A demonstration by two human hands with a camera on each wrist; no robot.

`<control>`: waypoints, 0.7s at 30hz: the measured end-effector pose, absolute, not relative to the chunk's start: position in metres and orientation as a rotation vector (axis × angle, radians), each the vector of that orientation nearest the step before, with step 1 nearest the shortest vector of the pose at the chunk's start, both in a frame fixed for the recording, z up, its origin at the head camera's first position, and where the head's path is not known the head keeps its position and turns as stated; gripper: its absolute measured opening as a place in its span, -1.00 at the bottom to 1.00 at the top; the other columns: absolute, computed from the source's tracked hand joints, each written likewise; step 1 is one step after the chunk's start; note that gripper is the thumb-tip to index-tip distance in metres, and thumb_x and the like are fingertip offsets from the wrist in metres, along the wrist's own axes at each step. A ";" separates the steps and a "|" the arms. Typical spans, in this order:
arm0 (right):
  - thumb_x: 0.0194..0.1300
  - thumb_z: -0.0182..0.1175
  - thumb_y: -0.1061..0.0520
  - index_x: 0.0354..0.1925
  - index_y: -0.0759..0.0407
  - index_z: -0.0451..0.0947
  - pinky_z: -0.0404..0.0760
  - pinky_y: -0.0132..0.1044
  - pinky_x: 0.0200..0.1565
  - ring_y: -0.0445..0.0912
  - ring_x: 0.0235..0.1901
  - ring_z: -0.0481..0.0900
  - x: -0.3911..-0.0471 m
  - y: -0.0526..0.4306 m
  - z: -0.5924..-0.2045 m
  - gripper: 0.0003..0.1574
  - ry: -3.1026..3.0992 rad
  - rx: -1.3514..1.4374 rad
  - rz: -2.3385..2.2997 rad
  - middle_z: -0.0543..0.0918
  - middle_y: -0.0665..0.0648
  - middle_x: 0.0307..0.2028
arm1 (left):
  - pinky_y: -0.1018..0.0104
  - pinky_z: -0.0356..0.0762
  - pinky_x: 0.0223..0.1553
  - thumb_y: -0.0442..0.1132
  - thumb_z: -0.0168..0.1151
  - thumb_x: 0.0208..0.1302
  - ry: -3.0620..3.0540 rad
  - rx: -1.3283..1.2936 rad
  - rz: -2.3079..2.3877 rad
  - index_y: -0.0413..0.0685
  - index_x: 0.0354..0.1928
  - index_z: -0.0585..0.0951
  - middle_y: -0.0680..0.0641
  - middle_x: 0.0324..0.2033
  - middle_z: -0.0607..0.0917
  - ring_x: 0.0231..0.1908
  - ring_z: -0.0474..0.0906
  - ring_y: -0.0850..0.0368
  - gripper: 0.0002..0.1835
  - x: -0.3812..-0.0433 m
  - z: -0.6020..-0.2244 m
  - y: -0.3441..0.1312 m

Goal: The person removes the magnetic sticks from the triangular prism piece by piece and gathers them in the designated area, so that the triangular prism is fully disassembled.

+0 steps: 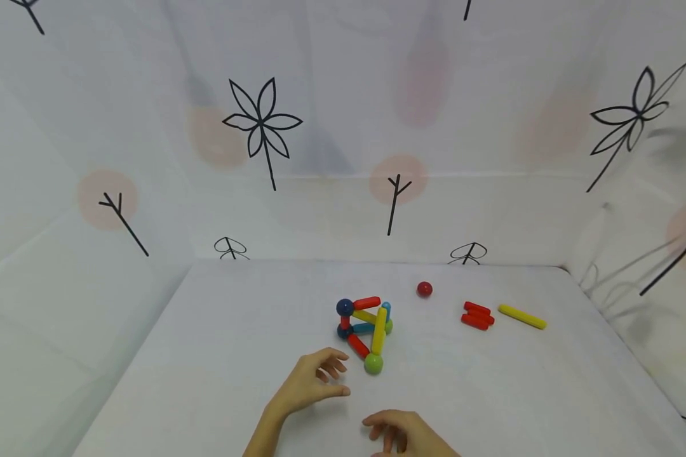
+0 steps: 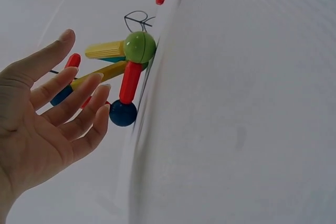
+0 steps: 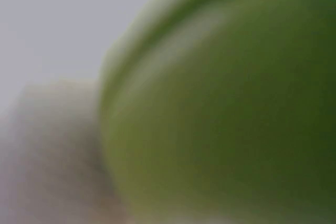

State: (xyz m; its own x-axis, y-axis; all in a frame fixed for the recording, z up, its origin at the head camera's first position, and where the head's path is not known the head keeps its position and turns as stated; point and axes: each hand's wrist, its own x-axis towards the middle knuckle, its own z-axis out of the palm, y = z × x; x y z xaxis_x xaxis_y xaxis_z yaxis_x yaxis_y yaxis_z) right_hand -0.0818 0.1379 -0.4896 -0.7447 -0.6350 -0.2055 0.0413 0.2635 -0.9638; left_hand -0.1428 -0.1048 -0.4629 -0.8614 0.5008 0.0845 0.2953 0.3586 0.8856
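Note:
A frame of coloured rods and balls stands on the white table; its front green ball (image 1: pixel 373 364) joins a yellow rod (image 1: pixel 379 333) and a red rod (image 1: pixel 358 346), with dark blue balls (image 1: pixel 345 308) on its left. Just left of its front corner, my left hand (image 1: pixel 314 383) has spread, slightly bent fingers and holds nothing; in the left wrist view it (image 2: pixel 58 114) overlaps part of the frame. My right hand (image 1: pixel 408 433), cut off by the lower edge, hovers before the frame with loosely bent fingers. A blurred green ball (image 3: pixel 226 108) fills much of the right wrist view; its contact with the hand is hidden.
A red ball (image 1: pixel 424 289) lies behind the frame to the right. Farther right are several short red rods (image 1: pixel 477 315) and a long yellow rod (image 1: pixel 523 317). Patterned white cloth (image 1: pixel 331 216) hangs behind the table and along both sides.

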 end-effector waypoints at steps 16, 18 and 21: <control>0.20 0.27 0.19 -0.07 0.39 0.53 0.58 -0.39 -0.41 -0.21 -0.45 0.52 -0.135 0.176 -0.471 -0.64 2.559 -0.457 -1.739 0.61 0.09 -0.38 | 0.14 0.60 -0.30 -0.37 0.42 0.01 2.735 0.517 1.942 -0.20 -0.07 0.56 -0.10 -0.26 0.66 -0.32 0.57 -0.08 -0.61 -0.162 -0.437 -0.101; 0.20 0.27 0.21 -0.08 0.40 0.53 0.58 -0.39 -0.41 -0.20 -0.43 0.53 -0.146 0.181 -0.469 -0.65 2.610 -0.434 -1.795 0.63 0.11 -0.37 | 0.16 0.59 -0.32 -0.33 0.44 -0.01 2.782 0.509 1.990 -0.18 -0.03 0.55 -0.10 -0.21 0.64 -0.29 0.55 -0.07 -0.55 -0.173 -0.445 -0.098; 0.21 0.26 0.21 -0.07 0.36 0.53 0.58 -0.40 -0.40 -0.18 -0.43 0.53 -0.162 0.187 -0.463 -0.67 2.673 -0.405 -1.839 0.63 0.13 -0.35 | 0.24 0.55 -0.28 -0.22 0.46 0.00 2.851 0.466 2.010 -0.12 0.05 0.52 -0.10 -0.10 0.60 -0.20 0.49 -0.06 -0.47 -0.185 -0.447 -0.092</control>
State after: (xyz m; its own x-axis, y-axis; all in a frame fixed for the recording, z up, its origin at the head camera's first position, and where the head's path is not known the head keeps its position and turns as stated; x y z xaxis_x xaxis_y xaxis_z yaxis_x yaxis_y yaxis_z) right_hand -0.1622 0.1867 -0.4627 -0.9613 -0.1299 0.2432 -0.2735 0.3393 -0.9000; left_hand -0.1853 -0.0916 -0.4466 -0.8956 -0.0035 0.4448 0.4178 0.3364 0.8440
